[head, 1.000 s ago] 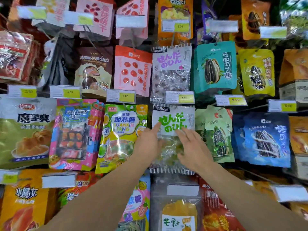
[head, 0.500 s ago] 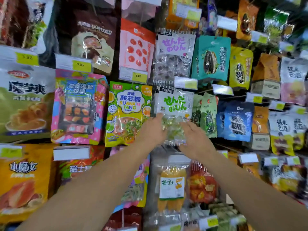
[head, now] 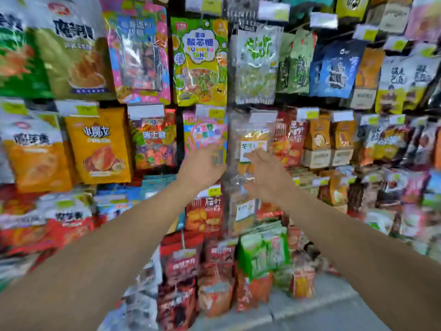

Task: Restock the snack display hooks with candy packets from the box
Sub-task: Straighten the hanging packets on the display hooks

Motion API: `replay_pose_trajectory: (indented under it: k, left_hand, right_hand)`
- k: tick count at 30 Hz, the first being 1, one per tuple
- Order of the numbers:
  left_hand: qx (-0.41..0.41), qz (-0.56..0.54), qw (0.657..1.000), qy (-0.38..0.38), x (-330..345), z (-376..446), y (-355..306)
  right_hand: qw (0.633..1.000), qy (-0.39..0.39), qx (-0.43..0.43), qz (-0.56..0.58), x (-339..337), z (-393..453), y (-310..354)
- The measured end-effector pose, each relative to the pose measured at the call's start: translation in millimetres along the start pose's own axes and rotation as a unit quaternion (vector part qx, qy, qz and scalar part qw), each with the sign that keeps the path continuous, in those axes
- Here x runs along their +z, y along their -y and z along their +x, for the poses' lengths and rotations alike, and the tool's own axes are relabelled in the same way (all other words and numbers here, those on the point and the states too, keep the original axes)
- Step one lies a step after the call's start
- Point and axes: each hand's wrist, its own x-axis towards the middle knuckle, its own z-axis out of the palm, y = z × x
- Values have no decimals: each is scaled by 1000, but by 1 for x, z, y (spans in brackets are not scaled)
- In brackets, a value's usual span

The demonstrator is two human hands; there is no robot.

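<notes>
A clear candy packet with green lettering (head: 256, 65) hangs on its hook in the display, above both hands. My left hand (head: 202, 167) and my right hand (head: 267, 175) are stretched out well below it, fingers relaxed, holding nothing. They hover in front of a pink packet (head: 206, 133) and a clear packet of orange fruit with a white label (head: 253, 144). The frame is blurred by motion. No box is in view.
The wall is packed with hanging snack bags and price tags: a green-yellow candy bag (head: 199, 60), an orange bag (head: 99, 146), blue seed bags (head: 337, 70). Red and green packets (head: 261, 254) hang low. Grey pavement (head: 322, 311) shows at the bottom right.
Both hands let go of the green-lettered packet, which stays on its hook, and dropped downward. The view tilted down, showing lower rows and the floor.
</notes>
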Motion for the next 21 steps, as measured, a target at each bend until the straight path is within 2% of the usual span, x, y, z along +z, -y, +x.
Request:
replay_pose_trajectory:
  k: [7,15,18,21]
  left_hand:
    - [-107,3,988,108,-5,-156,87]
    - [-230,-11,957,174,-1,-279,213]
    - [-281,-22,938,202,2,-319,274]
    - [-359,-55,900,239,7,-358,345]
  right_hand:
    - [989,127,3,74,97,-106,97]
    - [958,265,-41,104,207,-148,209]
    - [942,317,-44,104,260,-156,255]
    - [918,381,-38,106,320,-163,309]
